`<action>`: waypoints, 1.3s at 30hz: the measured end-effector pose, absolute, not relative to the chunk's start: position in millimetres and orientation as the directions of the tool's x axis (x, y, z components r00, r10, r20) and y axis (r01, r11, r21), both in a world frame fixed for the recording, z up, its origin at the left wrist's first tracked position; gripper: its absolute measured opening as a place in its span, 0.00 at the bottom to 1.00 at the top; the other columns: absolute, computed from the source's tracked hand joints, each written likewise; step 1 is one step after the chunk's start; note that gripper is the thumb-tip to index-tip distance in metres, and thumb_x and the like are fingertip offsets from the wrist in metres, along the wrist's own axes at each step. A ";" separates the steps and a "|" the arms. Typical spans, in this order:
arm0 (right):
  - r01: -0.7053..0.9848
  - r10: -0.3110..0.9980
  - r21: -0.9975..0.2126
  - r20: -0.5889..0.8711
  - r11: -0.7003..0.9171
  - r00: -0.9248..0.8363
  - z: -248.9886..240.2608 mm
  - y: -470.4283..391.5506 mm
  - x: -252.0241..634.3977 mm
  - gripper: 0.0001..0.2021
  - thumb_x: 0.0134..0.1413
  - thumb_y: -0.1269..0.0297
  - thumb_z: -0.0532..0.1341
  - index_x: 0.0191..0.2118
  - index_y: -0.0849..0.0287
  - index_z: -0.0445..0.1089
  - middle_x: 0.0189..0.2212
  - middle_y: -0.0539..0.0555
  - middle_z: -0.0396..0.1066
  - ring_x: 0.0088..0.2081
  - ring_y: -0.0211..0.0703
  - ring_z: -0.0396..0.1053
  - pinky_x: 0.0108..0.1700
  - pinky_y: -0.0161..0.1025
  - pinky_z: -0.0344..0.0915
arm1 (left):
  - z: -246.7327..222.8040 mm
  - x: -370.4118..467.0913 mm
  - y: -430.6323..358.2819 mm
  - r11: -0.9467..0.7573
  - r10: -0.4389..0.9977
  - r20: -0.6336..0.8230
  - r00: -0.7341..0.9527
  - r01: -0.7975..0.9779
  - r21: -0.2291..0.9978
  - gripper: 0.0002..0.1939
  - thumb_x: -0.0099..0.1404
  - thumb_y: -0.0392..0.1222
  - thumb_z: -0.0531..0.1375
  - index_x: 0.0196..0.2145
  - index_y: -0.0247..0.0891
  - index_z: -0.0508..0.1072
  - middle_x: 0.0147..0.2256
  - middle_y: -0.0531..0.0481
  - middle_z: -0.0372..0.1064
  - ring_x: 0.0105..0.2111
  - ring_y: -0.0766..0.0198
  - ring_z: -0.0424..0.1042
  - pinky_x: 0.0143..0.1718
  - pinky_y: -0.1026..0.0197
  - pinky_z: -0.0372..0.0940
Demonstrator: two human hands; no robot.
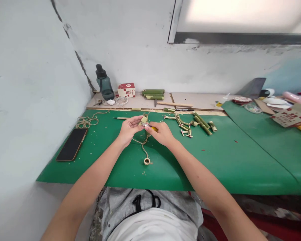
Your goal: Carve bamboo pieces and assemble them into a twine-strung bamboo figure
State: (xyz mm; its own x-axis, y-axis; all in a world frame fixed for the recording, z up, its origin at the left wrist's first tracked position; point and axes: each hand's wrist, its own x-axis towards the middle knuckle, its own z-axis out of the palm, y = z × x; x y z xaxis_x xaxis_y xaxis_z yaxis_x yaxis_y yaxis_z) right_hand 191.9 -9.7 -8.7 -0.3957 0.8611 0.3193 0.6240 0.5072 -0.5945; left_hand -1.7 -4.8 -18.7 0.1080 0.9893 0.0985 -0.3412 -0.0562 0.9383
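Near the middle of the green-covered table, my left hand (128,130) pinches a short pale-green bamboo piece (144,119). My right hand (163,134) is closed round a yellow-handled utility knife (154,128). Its metal end meets the bamboo piece, though the exact contact is hidden by my fingers. Just below my hands, a beige string (145,149) runs down to a small bamboo ring (147,161) on the table. Another bamboo tube (147,130) shows partly between my hands. Pale shavings are scattered around.
Jointed bamboo pieces (182,125) and cut bamboo tubes (202,124) lie to the right. A phone (72,144) and coiled string (84,122) are at left. Along the wall stand a bottle (105,85), a box (126,90) and a hammer (174,104). The front table edge (150,187) is close to my body.
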 end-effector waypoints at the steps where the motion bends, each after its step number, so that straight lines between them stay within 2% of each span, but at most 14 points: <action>1: 0.634 0.864 -0.587 0.317 0.503 -0.392 -8.7 -9.7 192.2 0.25 0.69 0.44 0.52 0.29 0.59 0.69 0.23 0.50 0.68 0.24 0.35 0.56 0.30 0.35 0.47 | -18.8 -1.7 -5.1 -0.059 0.989 0.100 0.106 -0.337 0.940 0.29 0.42 0.39 0.79 0.45 0.36 0.82 0.45 0.40 0.81 0.46 0.51 0.80 0.57 0.45 0.69; 10: 0.760 0.878 -0.458 0.362 0.461 -0.314 -8.7 -2.7 191.9 0.26 0.66 0.41 0.53 0.30 0.58 0.72 0.24 0.52 0.69 0.26 0.39 0.60 0.30 0.37 0.45 | -14.5 -2.1 -3.8 0.027 0.994 0.015 0.112 -0.361 0.932 0.31 0.41 0.40 0.79 0.46 0.35 0.82 0.44 0.40 0.82 0.45 0.50 0.81 0.58 0.44 0.69; 12: 0.769 0.897 -0.518 0.412 0.374 -0.159 -8.5 6.9 203.5 0.28 0.66 0.39 0.52 0.28 0.58 0.70 0.22 0.52 0.68 0.26 0.40 0.60 0.30 0.38 0.45 | -10.8 -2.9 -5.8 0.050 0.987 0.010 0.158 -0.367 0.929 0.31 0.42 0.40 0.79 0.46 0.35 0.82 0.44 0.40 0.82 0.44 0.50 0.81 0.58 0.44 0.69; 14: 0.730 0.884 -0.633 0.459 0.258 0.086 -7.9 17.0 220.0 0.31 0.67 0.37 0.48 0.26 0.59 0.68 0.20 0.52 0.64 0.24 0.40 0.57 0.29 0.38 0.46 | -7.9 -2.4 -7.5 0.060 0.974 0.025 0.226 -0.363 0.930 0.31 0.42 0.40 0.79 0.46 0.35 0.82 0.44 0.39 0.82 0.44 0.48 0.82 0.56 0.44 0.70; 16: 0.718 0.837 -0.656 0.510 0.231 0.196 -7.6 22.8 232.7 0.31 0.66 0.36 0.48 0.26 0.58 0.67 0.20 0.52 0.62 0.24 0.40 0.56 0.30 0.39 0.47 | -7.2 0.1 -7.5 0.046 0.973 0.044 0.228 -0.374 0.926 0.30 0.44 0.40 0.79 0.46 0.35 0.82 0.45 0.39 0.81 0.44 0.48 0.82 0.56 0.43 0.70; 20: 0.710 0.854 -0.611 0.520 0.350 0.027 -8.4 15.7 221.6 0.28 0.66 0.38 0.51 0.28 0.58 0.68 0.20 0.50 0.61 0.25 0.39 0.56 0.30 0.38 0.49 | -12.4 5.7 -4.0 0.021 0.990 0.040 0.137 -0.415 0.910 0.29 0.43 0.40 0.79 0.45 0.35 0.82 0.44 0.39 0.81 0.44 0.48 0.81 0.58 0.43 0.69; 26: 0.685 0.871 -0.557 0.419 0.470 -0.256 -7.7 -4.4 185.0 0.26 0.67 0.42 0.52 0.26 0.57 0.65 0.20 0.49 0.62 0.24 0.37 0.54 0.30 0.37 0.48 | -19.1 -2.3 -0.7 0.050 0.994 -0.003 0.105 -0.453 0.890 0.29 0.45 0.40 0.78 0.47 0.35 0.81 0.46 0.40 0.81 0.48 0.50 0.80 0.59 0.47 0.68; 31: 0.678 0.872 -0.560 0.398 0.476 -0.284 -8.9 -7.5 188.6 0.26 0.68 0.42 0.52 0.26 0.58 0.65 0.20 0.48 0.62 0.23 0.36 0.54 0.29 0.36 0.47 | -19.0 -6.1 -0.2 0.086 0.988 -0.016 0.152 -0.471 0.878 0.28 0.47 0.38 0.77 0.48 0.35 0.80 0.46 0.41 0.81 0.48 0.54 0.80 0.57 0.51 0.70; 39: 0.649 0.864 -0.571 0.349 0.503 -0.363 -11.0 -10.3 186.3 0.25 0.68 0.44 0.53 0.33 0.59 0.75 0.23 0.51 0.70 0.24 0.37 0.61 0.31 0.35 0.51 | -17.9 -6.3 -3.3 0.105 0.980 -0.011 0.201 -0.466 0.879 0.28 0.50 0.40 0.76 0.49 0.35 0.80 0.48 0.40 0.80 0.48 0.54 0.80 0.57 0.54 0.70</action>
State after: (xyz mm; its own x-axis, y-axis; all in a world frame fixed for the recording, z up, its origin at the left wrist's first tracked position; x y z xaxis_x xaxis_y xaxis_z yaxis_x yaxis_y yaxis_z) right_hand 186.3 -10.3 -11.0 -0.3630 0.8638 0.3494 0.6488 0.5034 -0.5706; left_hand -6.3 -3.3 -17.9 0.2009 0.9795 -0.0107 -0.4660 0.1051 0.8785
